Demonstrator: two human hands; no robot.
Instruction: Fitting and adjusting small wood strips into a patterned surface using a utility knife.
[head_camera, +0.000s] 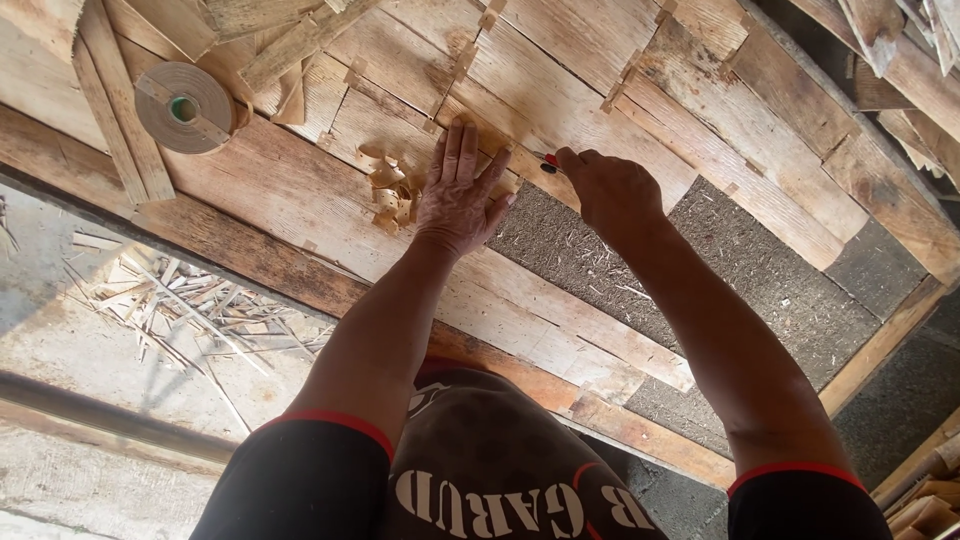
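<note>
Wide veneer sheets (560, 80) cover the bench (250, 255) under both hands. The left hand (457, 195) presses flat, fingers spread, on a sheet. Just beside it, the right hand (610, 190) is clenched around a red-handled tool (549, 161). Tape roll (185, 107) lies far left.

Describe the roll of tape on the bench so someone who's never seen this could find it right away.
Start at the long wooden workbench covered in thin veneer sheets. Go to its far left end, well left of the left hand pressed flat on the wood. The tape roll lies there: the only round thing, tan with a green core.
</note>
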